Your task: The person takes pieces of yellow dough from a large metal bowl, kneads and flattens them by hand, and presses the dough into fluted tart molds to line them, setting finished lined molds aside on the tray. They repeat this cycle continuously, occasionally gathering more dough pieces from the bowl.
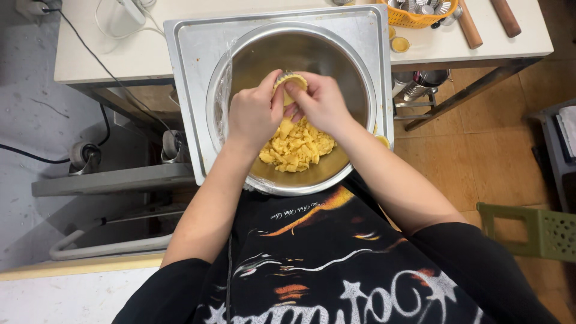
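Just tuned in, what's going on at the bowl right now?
A person holds a small dough-lined tart mould over a large steel mixing bowl, the left hand cupping it and the right hand pressing at it with the fingers. A heap of yellow dough pieces lies in the bowl, which sits on a metal tray. An orange basket stands on the table behind.

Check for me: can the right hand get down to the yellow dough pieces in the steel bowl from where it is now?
Probably yes: the right hand hovers just above the dough pieces, nothing between, though it shares a small mould with the left hand.
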Demonstrator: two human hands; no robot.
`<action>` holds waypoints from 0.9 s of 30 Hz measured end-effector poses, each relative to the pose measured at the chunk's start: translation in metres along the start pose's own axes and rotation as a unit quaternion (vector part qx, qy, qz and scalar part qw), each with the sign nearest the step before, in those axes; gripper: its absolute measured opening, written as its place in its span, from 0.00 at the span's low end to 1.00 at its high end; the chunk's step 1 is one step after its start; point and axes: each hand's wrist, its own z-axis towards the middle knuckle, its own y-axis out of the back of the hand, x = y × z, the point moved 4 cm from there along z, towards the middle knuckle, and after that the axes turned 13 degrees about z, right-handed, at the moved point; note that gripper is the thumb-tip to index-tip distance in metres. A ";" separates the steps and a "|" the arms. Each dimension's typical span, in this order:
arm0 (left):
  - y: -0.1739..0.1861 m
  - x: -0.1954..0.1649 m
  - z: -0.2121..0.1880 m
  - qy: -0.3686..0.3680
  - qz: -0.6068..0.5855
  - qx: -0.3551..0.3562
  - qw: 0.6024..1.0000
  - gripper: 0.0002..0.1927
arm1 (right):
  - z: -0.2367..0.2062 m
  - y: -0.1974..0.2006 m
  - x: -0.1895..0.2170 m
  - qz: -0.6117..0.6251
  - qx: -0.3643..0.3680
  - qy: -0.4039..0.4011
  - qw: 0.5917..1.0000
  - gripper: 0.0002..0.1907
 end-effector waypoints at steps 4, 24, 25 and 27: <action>-0.001 0.003 -0.001 0.014 0.003 0.003 1.000 0.13 | 0.000 -0.002 0.002 -0.091 0.017 0.010 0.996 0.09; 0.000 0.001 0.001 0.016 0.009 0.010 1.000 0.11 | 0.000 0.005 -0.003 -0.121 -0.039 0.064 0.990 0.11; 0.002 0.001 0.003 0.019 -0.014 0.015 1.000 0.13 | 0.000 0.006 -0.004 -0.107 -0.034 0.058 0.992 0.11; 0.008 -0.001 0.004 0.028 -0.059 0.023 0.998 0.18 | 0.001 0.009 -0.006 -0.079 -0.023 0.045 0.996 0.11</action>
